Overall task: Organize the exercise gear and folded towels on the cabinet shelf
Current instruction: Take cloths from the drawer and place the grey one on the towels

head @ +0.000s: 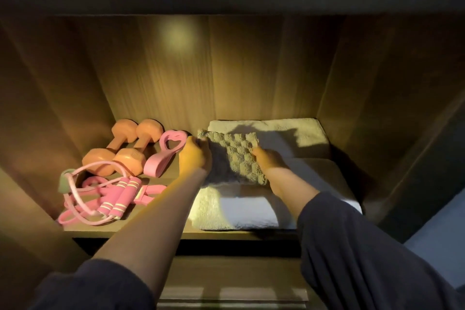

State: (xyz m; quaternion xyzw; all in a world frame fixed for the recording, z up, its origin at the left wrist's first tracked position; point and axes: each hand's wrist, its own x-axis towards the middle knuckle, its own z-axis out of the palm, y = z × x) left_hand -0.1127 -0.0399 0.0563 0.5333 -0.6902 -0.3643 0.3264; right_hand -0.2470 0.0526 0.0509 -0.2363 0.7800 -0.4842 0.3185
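the grey bumpy-textured folded towel (234,158) is gripped at its left edge by the left hand (195,158) and pinched at its right by the right hand (268,161), atop the pale folded towel stack (214,209). if dragged, that stack could be rumpled. both forearms are stretched over the wooden cabinet shelf (85,230).

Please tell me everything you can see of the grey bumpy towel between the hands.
The grey towel is a small folded cloth with a bumpy, waffle-like pile, seemingly soft and thick. It rests on the stacked pale towels at the right of the shelf. The left hand grips its left edge; the right hand holds its right edge.
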